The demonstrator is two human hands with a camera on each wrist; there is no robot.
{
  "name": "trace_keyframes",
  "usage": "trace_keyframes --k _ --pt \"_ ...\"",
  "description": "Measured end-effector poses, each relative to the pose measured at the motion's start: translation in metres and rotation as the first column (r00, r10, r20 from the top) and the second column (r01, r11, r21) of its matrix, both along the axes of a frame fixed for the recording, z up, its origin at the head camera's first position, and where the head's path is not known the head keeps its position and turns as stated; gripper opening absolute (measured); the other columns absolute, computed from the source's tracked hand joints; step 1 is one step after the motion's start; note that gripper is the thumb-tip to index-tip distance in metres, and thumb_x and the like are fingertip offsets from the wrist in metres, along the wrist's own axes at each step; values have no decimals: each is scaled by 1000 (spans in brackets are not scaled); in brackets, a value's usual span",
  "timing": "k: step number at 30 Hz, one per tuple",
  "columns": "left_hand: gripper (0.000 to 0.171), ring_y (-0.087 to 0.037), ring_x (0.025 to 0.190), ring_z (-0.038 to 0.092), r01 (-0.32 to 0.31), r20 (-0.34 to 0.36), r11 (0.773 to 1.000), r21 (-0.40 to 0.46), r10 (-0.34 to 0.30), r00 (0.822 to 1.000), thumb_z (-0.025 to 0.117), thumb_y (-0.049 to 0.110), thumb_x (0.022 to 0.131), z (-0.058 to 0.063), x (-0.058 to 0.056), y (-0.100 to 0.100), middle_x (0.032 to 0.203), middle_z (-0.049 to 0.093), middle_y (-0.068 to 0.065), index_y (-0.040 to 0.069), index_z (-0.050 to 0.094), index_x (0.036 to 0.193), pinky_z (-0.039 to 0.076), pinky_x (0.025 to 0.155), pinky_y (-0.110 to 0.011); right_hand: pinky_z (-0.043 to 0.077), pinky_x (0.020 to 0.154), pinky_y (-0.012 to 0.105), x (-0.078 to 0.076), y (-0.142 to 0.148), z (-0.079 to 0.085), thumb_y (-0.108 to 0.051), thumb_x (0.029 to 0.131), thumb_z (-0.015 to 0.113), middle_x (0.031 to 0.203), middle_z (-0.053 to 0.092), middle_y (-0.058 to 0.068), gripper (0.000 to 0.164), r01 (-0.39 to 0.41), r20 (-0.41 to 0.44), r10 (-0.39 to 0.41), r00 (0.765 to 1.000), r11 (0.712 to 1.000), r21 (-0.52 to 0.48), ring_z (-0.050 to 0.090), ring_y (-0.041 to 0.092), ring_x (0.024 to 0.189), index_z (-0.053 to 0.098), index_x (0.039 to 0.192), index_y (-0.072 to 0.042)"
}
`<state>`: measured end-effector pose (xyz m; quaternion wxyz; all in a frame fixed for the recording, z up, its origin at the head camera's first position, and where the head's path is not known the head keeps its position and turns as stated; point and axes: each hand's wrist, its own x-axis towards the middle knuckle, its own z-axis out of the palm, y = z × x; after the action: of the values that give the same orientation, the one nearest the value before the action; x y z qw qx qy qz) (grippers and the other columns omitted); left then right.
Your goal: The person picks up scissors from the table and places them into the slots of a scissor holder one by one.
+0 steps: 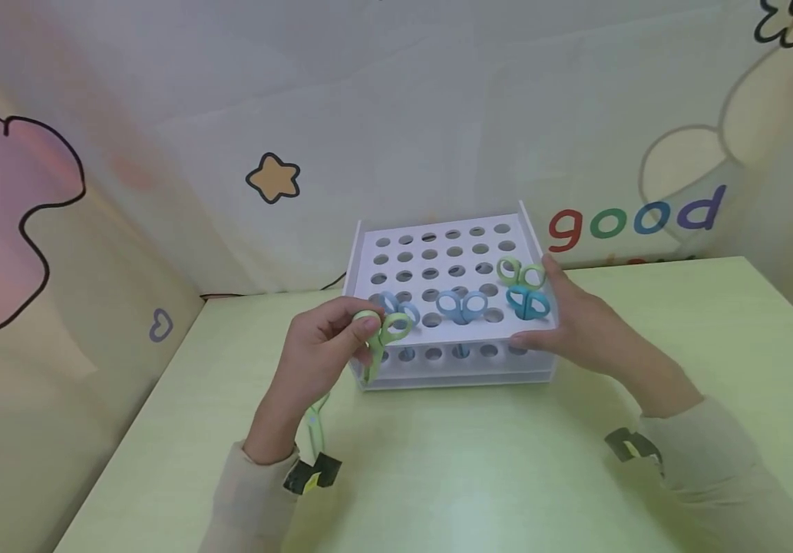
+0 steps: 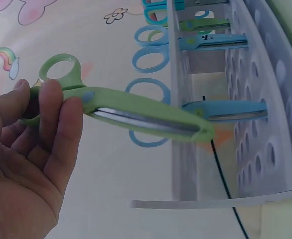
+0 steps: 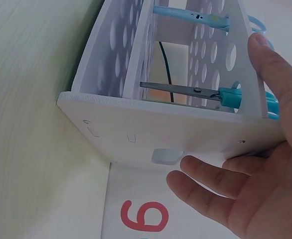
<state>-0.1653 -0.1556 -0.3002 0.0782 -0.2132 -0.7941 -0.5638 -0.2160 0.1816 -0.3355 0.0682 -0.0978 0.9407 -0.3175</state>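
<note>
My left hand (image 1: 316, 342) pinches green scissors (image 1: 376, 355) by a handle loop at the rack's front left corner. In the left wrist view their blades are together and lie across the front of the white perforated rack (image 1: 451, 333). Two light blue pairs of scissors (image 1: 461, 306), a teal pair (image 1: 528, 302) and another green pair (image 1: 520, 274) stand in its holes, handles up. Against the rack's right side rests my right hand (image 1: 586, 326), thumb on the front edge, its fingers spread along the side panel (image 3: 171, 127) in the right wrist view.
More green scissors (image 1: 315, 426) lie on the pale green table (image 1: 451, 476), partly hidden by my left wrist. Behind the rack rises a wall covering (image 1: 437, 115) with printed drawings and letters. A dark cable (image 1: 247, 295) runs along the table's back edge.
</note>
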Motion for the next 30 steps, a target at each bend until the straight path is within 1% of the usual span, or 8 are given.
trace_keyframes --k 4,7,11,14,16,23,26,30 --pt "13 -34 66 65 -17 -38 1000 -4 17 999 71 11 96 4 -2 3 82 69 -9 4 74 107 57 69 -34 38 103 60 0 -2 0 -56 78 83 156 28 26 135 -7 -5 7 1000 1000 -8 43 42 123 -16 161 -14" --pt "13 -35 68 65 -18 -74 1000 -7 17 997 70 10 96 8 -3 7 81 68 -8 3 74 107 58 71 -35 39 102 59 1 -2 1 -55 78 83 155 30 26 135 -11 -12 11 1000 1000 -12 44 41 121 -15 161 -14" --pt "14 -28 66 66 5 -118 1000 19 -3 993 69 7 97 13 -4 12 83 69 -9 -1 72 108 58 70 -36 39 103 60 0 -3 1 -54 79 83 157 27 26 134 -8 -13 8 1000 1000 -11 43 42 124 -15 161 -14" --pt "14 -23 64 67 35 -152 997 63 -25 988 67 2 97 17 -7 16 85 69 -12 -5 70 109 58 67 -36 38 104 61 0 -3 1 -54 79 83 158 26 26 134 -4 -11 4 1000 1000 -11 42 43 127 -15 161 -14" --pt "13 -22 63 68 46 -175 995 84 -31 984 66 0 97 19 -9 17 84 69 -13 -6 69 108 58 64 -34 37 104 61 0 -3 1 -54 79 83 158 26 27 134 -2 -10 2 1000 1000 -13 42 43 127 -15 161 -14" --pt "14 -19 60 66 53 -250 984 168 -10 968 62 0 99 28 -22 22 85 72 -14 -8 68 108 54 56 -30 39 103 60 1 -1 -1 -53 79 84 157 28 26 134 -4 -22 3 1000 1000 -16 43 42 125 -16 161 -16" --pt "16 -18 61 67 57 -264 974 219 3 965 62 3 100 32 -29 25 88 74 -12 -9 68 108 55 57 -29 40 102 60 1 0 -1 -53 79 83 155 30 26 134 -3 -22 3 1000 1000 -20 44 42 123 -16 161 -16" --pt "19 -18 64 69 57 -272 966 254 15 962 61 6 101 35 -38 29 88 74 -8 -9 67 111 57 60 -32 39 103 60 2 0 -1 -54 79 83 156 29 26 134 -1 -17 0 1000 1000 -23 44 42 124 -15 161 -16"
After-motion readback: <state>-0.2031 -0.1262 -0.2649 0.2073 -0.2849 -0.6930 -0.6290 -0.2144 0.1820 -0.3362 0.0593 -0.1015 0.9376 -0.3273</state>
